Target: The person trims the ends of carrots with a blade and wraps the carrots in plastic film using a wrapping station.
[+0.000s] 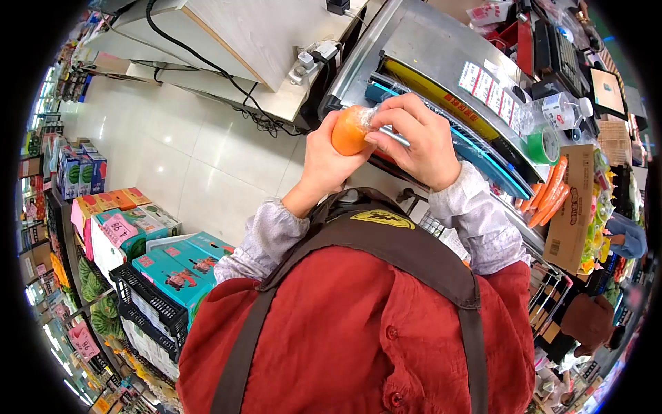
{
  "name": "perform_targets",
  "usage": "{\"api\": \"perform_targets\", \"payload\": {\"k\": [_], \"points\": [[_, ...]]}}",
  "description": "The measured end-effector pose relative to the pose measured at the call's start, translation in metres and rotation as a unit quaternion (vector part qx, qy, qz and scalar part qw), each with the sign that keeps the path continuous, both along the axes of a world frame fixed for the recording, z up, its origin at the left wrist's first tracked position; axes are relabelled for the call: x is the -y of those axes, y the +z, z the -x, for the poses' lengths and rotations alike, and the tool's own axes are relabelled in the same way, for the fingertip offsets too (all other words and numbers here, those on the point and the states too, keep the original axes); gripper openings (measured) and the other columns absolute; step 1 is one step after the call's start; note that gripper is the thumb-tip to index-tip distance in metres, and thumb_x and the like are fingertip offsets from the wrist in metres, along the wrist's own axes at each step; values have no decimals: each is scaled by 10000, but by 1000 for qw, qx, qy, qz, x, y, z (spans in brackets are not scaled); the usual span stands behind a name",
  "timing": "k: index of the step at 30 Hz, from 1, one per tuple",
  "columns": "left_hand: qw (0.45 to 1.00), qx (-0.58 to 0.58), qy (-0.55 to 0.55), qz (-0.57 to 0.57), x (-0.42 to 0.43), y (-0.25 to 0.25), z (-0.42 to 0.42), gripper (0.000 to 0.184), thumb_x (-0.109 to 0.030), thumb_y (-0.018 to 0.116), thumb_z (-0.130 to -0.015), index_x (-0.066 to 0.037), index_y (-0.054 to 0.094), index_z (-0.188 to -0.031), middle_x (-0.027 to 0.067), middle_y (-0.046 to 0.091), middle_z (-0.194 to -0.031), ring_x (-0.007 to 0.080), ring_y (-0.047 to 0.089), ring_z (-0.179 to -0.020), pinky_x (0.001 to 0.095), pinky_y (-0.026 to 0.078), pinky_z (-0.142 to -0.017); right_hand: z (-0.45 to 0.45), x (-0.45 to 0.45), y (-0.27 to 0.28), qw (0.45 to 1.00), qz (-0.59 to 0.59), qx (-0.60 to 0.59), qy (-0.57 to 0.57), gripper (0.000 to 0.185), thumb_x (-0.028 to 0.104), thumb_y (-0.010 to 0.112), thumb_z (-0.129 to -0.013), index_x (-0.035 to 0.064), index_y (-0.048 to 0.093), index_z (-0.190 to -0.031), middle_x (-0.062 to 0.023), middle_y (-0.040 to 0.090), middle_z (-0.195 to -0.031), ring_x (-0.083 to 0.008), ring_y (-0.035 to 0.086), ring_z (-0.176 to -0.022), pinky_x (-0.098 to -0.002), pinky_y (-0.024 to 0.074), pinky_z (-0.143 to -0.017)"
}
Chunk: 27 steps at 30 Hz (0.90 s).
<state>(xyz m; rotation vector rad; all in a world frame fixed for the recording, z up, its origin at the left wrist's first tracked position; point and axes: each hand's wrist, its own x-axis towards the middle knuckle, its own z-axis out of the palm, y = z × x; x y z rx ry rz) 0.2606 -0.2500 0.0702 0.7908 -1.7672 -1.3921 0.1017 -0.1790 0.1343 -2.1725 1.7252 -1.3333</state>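
My left hand [324, 153] is closed around a rounded orange item [349, 132], which looks like a carrot seen nearly end-on. Clear plastic film [369, 119] is gathered at its upper right end. The thumb and fingers of my right hand [417, 134] pinch that film, right beside the item. Beyond my hands is a metal wrapping station [431, 41] with a blue-edged front [476, 148], partly hidden by my right hand and sleeve.
Several carrots [549, 193] lie at right by a cardboard box [571, 214]. Green tape [543, 146] and a plastic bottle [552, 114] stand on the counter. A power strip [314, 63] with loose cables is at the top. Boxed goods [176, 272] and a black crate [141, 303] are at lower left.
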Motion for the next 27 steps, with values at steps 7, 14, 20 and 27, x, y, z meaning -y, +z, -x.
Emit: {"api": "perform_targets", "payload": {"k": [7, 14, 20, 27], "points": [[1000, 6, -27, -9, -2, -1, -3, 430, -145, 802, -688, -29, 606, -1053, 82, 685, -875, 132, 646, -775, 291, 516, -733, 4, -9, -2, 992, -45, 75, 89, 125, 22, 687, -811, 8, 592, -890, -99, 613, -951, -167, 606, -716, -262, 488, -615], [997, -32, -47, -43, -9, 5, -4, 436, -133, 807, -684, -35, 613, -1063, 60, 685, -911, 108, 630, -814, 285, 512, -760, -3, -24, -2, 939, -103, 307, 114, 60, 23, 593, -899, 0, 537, -904, -69, 616, -914, -90, 571, -681, -226, 478, -621], [997, 36, -65, 2, -4, 8, -10, 485, -80, 814, -683, -34, 587, -1109, 32, 655, -970, 93, 604, -881, 263, 497, -792, -6, -29, 4, 902, -217, 372, 40, 135, 47, 647, -875, 3, 524, -907, -25, 592, -863, -62, 545, -679, -209, 470, -622], [990, 74, -19, 118, -4, 15, -11, 444, -167, 821, -674, -51, 601, -1042, 105, 687, -895, 215, 682, -796, 304, 529, -726, -11, -33, 3, 921, -195, 336, -18, 176, 48, 713, -818, 13, 593, -942, -11, 594, -795, -62, 546, -682, -214, 466, -611]]}}
